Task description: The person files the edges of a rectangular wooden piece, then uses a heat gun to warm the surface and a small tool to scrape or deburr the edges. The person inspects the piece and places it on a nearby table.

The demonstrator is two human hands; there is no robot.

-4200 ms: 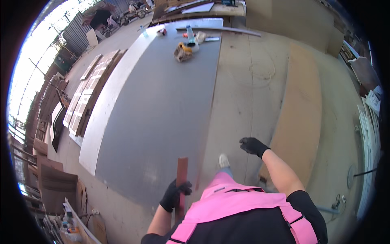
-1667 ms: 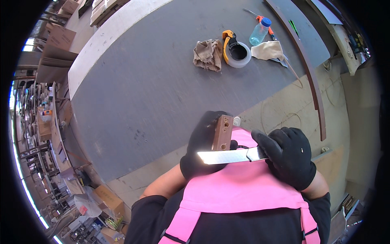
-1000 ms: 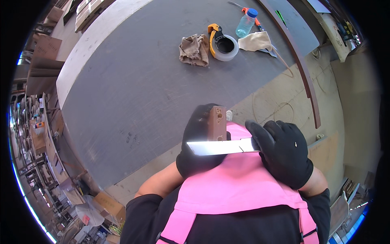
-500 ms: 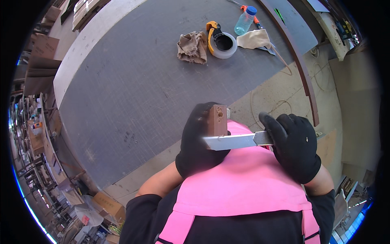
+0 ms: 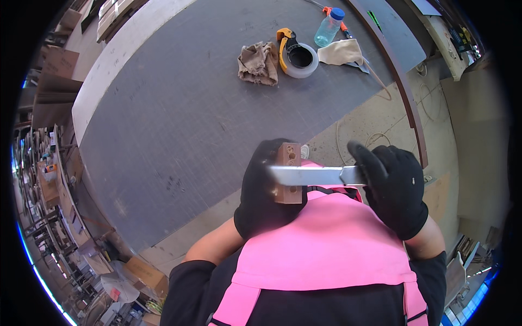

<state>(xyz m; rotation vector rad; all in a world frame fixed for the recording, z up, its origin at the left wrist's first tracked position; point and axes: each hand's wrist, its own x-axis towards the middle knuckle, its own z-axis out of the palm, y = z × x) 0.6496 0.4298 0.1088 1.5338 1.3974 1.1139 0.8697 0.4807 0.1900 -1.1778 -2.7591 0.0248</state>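
In the head view, a brown drilled bar (image 5: pixel 291 155) is clasped near centre by the closed left hand (image 5: pixel 263 190); a broad-bladed knife (image 5: pixel 315 175), pointed toward nine o'clock across it, is gripped in the curled right hand (image 5: pixel 397 190). A crumpled cloth (image 5: pixel 258 64) is seen at twelve.

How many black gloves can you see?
2. One is on the left hand, which grips the brown bar; the other is on the right hand, which holds the knife. More could be hidden from view.
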